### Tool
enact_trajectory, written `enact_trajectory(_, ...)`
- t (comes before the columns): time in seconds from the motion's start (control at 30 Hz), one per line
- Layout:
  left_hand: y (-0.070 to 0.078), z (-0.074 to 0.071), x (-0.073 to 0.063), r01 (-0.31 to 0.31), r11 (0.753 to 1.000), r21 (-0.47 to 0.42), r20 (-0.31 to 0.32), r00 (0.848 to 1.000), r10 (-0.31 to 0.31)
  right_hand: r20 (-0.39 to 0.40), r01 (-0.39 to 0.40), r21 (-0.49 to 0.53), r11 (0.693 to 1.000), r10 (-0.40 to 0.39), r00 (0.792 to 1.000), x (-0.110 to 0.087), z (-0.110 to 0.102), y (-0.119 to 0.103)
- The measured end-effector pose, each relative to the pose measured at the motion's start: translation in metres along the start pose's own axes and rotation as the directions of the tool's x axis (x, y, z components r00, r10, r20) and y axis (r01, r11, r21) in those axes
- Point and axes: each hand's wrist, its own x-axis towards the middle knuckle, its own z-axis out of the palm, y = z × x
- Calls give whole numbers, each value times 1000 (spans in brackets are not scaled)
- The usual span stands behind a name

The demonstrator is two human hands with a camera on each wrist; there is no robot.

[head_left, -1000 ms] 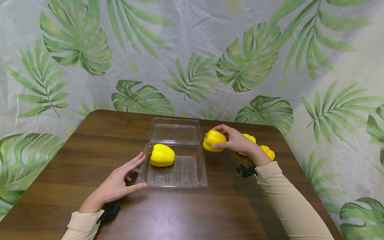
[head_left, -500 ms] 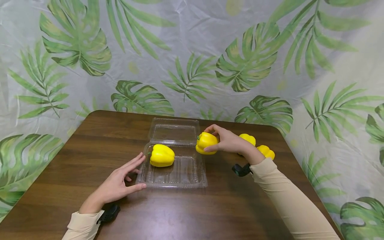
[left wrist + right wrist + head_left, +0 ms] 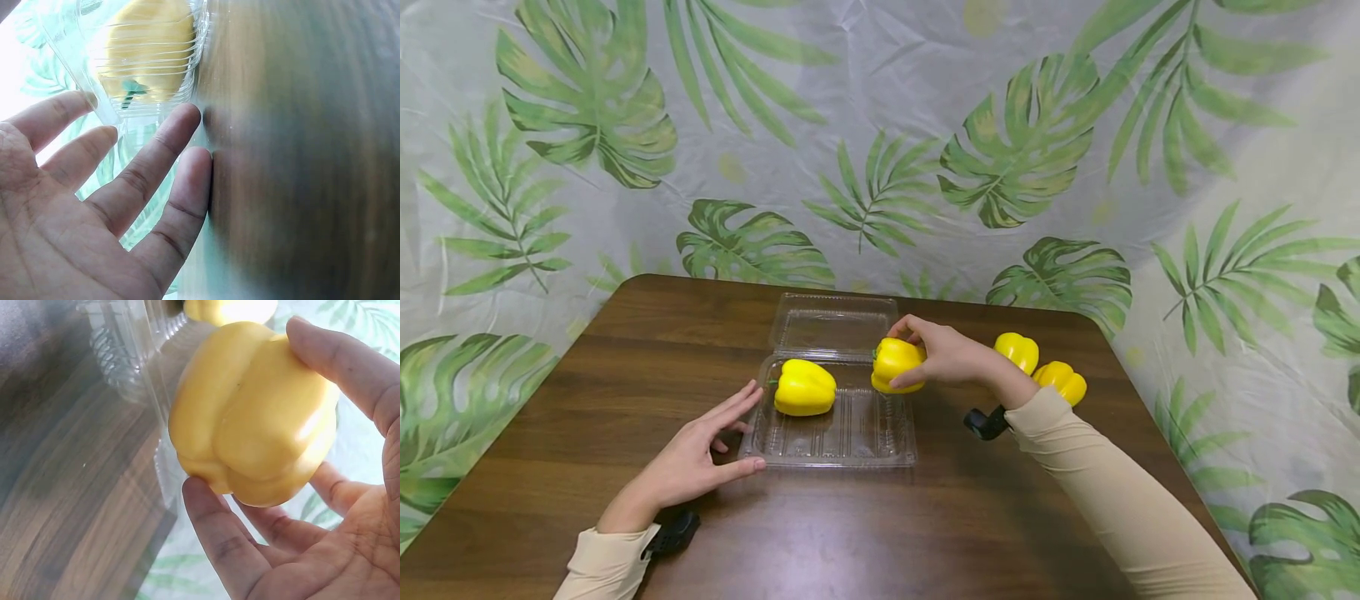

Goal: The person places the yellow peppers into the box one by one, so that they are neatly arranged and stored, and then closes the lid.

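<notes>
My right hand (image 3: 947,358) holds a yellow bell pepper (image 3: 897,364) between thumb and fingers, over the right side of a clear plastic clamshell container (image 3: 835,460). In the right wrist view the held bell pepper (image 3: 250,419) shows its lobed bottom end toward the camera. Another yellow bell pepper (image 3: 805,388) lies on its side in the container's left part, green stem facing left. With fingers spread, my left hand (image 3: 688,462) rests at the container's left edge. Its fingers (image 3: 181,194) extend right up to the ribbed wall in the left wrist view.
The container's lid (image 3: 835,325) lies folded back on the far side. Two more yellow bell peppers, one farther back (image 3: 1017,352) and one nearer (image 3: 1062,382), sit on the right of the brown wooden table (image 3: 850,533). A leaf-print curtain (image 3: 895,100) hangs behind the table.
My right hand has carried its bell pepper leftward, from beside the container to over its right part. The left hand and the bell pepper inside the container have stayed in place.
</notes>
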Motion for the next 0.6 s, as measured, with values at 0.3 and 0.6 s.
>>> enact_trajectory(0.3,-1,0,0,-1,1000,-2,-1,1000,1,23,-9,-17,1000,9,1000,9,5,-11)
enact_trajectory(0.6,-2,0,0,2,1000,-1,1,1000,-2,47,-1,-39,999,3,999,18,11,-16)
